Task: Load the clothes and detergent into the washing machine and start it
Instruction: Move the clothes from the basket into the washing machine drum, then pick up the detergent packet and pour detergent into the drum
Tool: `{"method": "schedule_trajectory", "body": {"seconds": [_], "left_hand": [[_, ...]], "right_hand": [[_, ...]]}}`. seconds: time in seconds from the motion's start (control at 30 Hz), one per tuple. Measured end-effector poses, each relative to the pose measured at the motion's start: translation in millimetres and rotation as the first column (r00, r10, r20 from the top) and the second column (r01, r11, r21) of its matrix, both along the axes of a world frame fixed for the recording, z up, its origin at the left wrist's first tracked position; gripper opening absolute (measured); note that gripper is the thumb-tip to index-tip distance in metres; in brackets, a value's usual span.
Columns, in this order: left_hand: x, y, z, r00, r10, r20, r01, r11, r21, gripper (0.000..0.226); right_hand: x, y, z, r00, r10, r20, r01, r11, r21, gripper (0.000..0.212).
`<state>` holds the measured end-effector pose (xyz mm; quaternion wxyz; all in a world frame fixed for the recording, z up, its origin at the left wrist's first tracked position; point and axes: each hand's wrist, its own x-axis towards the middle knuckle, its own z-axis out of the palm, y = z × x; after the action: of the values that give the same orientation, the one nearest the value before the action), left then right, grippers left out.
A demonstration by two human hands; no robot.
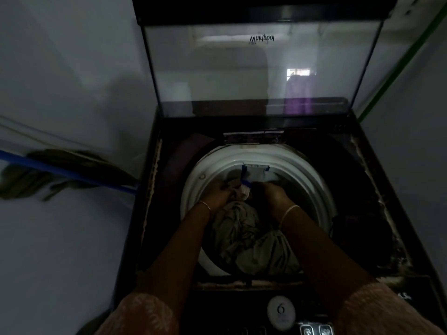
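A dark top-loading washing machine (150, 213) stands in front of me with its glass lid (261, 68) raised upright. Inside the white-rimmed drum (321, 189) lies a heap of crumpled grey-green clothes (244, 235). Both my arms reach down into the drum. My left hand (217, 194) and my right hand (273, 193) meet at the far side of the heap, fingers closed on a small white and blue piece of cloth (244, 191) held between them. No detergent container is in view.
The control panel with a round "6" sticker (280, 310) and buttons (314, 331) runs along the near edge. A dark green cloth (48, 175) and a blue pipe (60, 170) lie by the left wall. A green line (399, 61) crosses the right wall.
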<state>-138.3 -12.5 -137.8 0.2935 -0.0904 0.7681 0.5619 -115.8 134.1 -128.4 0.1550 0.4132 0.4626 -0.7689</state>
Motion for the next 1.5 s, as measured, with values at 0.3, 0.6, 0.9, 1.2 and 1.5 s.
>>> {"method": "schedule_trajectory", "body": {"seconds": [0.3,0.6,0.9,1.2,1.5], "left_hand": [[50.5,-20.2,67.0,0.969,0.234,-0.083,-0.228,0.971,0.075,0.018],[145.4,-72.7,133.3,0.785,0.574,-0.232,-0.533,0.817,0.219,0.025],[289.4,-129.9,155.2,0.577,0.784,-0.228,-0.728,0.620,0.293,0.008],[416.0,-236.6,128.5,0.274,0.950,-0.148,-0.925,0.302,0.230,0.024],[462.1,-327.3,32.8,0.168,0.986,-0.004,-0.985,0.168,0.032,0.024]], "right_hand": [[33.5,-9.2,64.1,0.974,0.211,-0.085,-0.207,0.977,0.048,0.024],[101.2,-59.8,139.6,0.850,0.421,-0.316,-0.432,0.901,0.040,0.027],[192.4,-147.6,163.8,0.690,0.564,-0.453,-0.626,0.779,0.016,0.023],[260.8,-257.9,124.6,0.524,0.742,-0.418,-0.823,0.567,-0.025,0.028],[286.9,-354.3,28.5,0.491,0.850,-0.191,-0.869,0.493,-0.042,0.023]]}}
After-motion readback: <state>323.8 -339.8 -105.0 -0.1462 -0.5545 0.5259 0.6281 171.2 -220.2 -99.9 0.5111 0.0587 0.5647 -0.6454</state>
